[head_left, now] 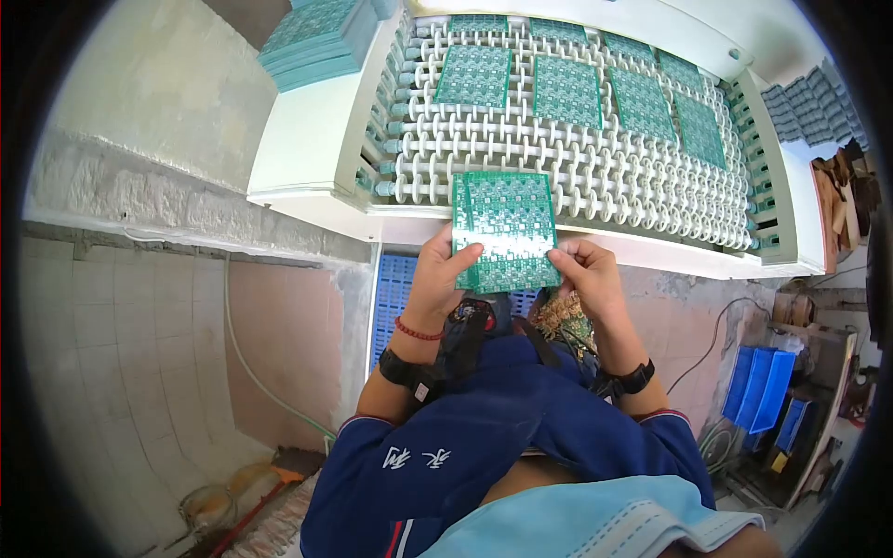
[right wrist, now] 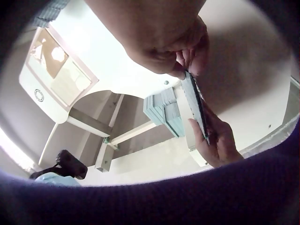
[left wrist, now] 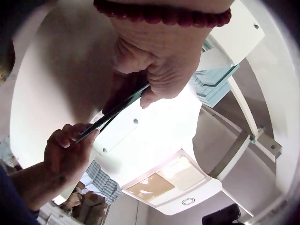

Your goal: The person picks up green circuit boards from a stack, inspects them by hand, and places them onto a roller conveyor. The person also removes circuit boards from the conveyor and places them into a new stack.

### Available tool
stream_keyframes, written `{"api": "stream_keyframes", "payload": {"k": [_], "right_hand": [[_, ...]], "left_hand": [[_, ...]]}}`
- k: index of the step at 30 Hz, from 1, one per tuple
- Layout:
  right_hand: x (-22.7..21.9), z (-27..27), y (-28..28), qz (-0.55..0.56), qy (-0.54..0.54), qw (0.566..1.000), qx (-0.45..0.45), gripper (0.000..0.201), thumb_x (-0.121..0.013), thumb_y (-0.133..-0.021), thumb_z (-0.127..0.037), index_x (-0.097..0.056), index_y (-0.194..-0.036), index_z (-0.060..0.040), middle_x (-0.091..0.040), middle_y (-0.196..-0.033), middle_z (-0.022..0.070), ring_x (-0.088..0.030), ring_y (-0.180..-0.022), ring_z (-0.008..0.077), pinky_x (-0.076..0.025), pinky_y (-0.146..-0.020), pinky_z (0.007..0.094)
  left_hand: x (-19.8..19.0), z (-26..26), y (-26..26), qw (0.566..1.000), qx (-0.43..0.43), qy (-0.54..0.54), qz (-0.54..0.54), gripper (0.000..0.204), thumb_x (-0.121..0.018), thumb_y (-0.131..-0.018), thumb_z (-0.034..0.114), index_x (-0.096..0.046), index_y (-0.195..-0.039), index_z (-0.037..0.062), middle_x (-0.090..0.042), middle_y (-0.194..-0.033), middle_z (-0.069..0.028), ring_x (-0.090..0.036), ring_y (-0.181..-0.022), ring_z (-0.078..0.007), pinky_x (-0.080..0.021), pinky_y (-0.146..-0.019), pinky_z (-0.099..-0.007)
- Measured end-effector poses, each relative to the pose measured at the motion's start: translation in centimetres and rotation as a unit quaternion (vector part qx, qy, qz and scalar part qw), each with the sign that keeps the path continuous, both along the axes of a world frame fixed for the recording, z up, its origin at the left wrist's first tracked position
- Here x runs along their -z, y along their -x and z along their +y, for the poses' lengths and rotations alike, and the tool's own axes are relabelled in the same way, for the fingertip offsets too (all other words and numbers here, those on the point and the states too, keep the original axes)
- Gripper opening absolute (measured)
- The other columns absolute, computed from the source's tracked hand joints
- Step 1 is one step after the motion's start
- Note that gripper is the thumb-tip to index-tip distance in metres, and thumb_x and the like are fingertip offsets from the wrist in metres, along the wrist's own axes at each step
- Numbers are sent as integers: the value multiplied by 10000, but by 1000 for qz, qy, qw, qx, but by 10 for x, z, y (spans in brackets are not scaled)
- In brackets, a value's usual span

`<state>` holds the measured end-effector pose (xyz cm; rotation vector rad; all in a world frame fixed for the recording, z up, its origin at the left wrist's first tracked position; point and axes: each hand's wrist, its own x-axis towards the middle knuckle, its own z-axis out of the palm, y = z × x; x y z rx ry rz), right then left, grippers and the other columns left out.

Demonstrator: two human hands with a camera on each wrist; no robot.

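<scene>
Both hands hold green printed circuit boards (head_left: 510, 223) in front of the body, at the near edge of a roller conveyor (head_left: 558, 177). The boards overlap slightly out of line, with a second edge showing along the left side. My left hand (head_left: 435, 274) grips their left edge, thumb on the upper face. At the right edge, my right hand (head_left: 595, 279) pinches them between thumb and fingers. The left wrist view shows the boards (left wrist: 115, 111) nearly edge-on between the hands, and the right wrist view shows them (right wrist: 194, 101) as a thin slanted stack.
Rows of circuit boards (head_left: 567, 90) lie on the conveyor's white rollers. A tall stack of boards (head_left: 316, 46) stands on the machine's left ledge. Grey-blue stacked pieces (head_left: 814, 107) sit at the right. Blue bins (head_left: 758, 386) stand lower right, and a blue crate (head_left: 393, 298) is below.
</scene>
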<state>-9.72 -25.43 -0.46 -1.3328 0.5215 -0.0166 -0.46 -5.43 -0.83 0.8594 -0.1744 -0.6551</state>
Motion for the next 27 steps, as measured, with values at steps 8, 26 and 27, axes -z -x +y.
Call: {"api": "stream_keyframes", "payload": {"k": [8, 26, 27], "right_hand": [[-11, -3, -3, -15, -34, 998, 51, 174, -673, -822, -127, -631, -888, 28, -603, -700, 19, -518, -496, 56, -436, -398, 179], [-31, -176, 26, 65, 349, 915, 191, 212, -699, -779, -181, -675, -804, 28, -566, -599, 5, -485, -501, 61, -407, -435, 208], [-35, -186, 30, 62, 355, 910, 203, 218, -699, -777, -189, -679, -813, 25, -567, -601, 6, -484, -504, 62, -399, -436, 207]], "left_hand": [[-17, -8, -15, 1000, 1, -11, -5, 275, -526, -892, 37, -520, -1157, -37, -617, -1053, -100, -610, -893, -141, -510, -777, -286], [-11, -20, -78, 470, -198, -547, -664, 521, -611, -818, 377, -521, -1186, 18, -482, -1234, -182, -366, -1213, -361, -223, -1001, -556], [-11, -21, -80, 462, -198, -549, -667, 517, -605, -823, 379, -521, -1187, 20, -477, -1247, -177, -355, -1227, -361, -212, -1012, -558]]}}
